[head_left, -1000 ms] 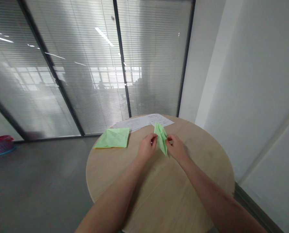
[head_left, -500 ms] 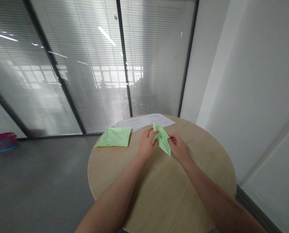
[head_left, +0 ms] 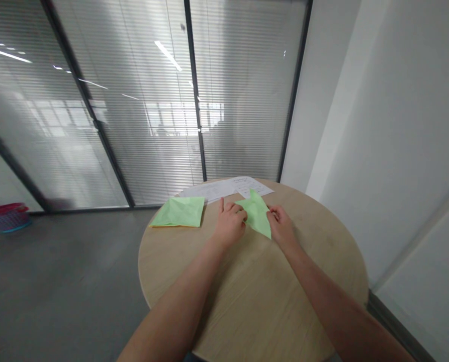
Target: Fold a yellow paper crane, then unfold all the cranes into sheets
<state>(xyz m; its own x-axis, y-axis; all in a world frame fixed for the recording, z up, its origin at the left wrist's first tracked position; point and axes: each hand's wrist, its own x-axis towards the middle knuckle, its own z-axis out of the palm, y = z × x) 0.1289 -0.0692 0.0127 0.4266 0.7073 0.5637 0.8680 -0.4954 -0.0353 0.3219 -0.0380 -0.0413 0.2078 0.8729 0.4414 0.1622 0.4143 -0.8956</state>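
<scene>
A light green sheet of folded paper (head_left: 258, 213) is between my two hands, over the middle of the round table. My left hand (head_left: 231, 221) pinches its left corner, with one finger sticking up. On the paper's right edge, my right hand (head_left: 280, 223) has its thumb and fingers closed. The paper looks fairly flat and is tilted, with one corner pointing away from me and another towards me. To the left of my left hand lies a stack of green paper (head_left: 181, 212), with a thin yellow edge showing at its front.
White printed sheets (head_left: 216, 190) lie at the far edge of the round wooden table (head_left: 254, 301). Beyond it stands a glass partition with blinds (head_left: 243, 125). A white wall (head_left: 409, 151) rises on the right. A pink and blue basket (head_left: 7, 218) sits on the floor at far left.
The green paper between my hands has opened out from a narrow creased shape to a broader, flatter one. My left hand's grip has shifted to its left corner, one finger now raised.
</scene>
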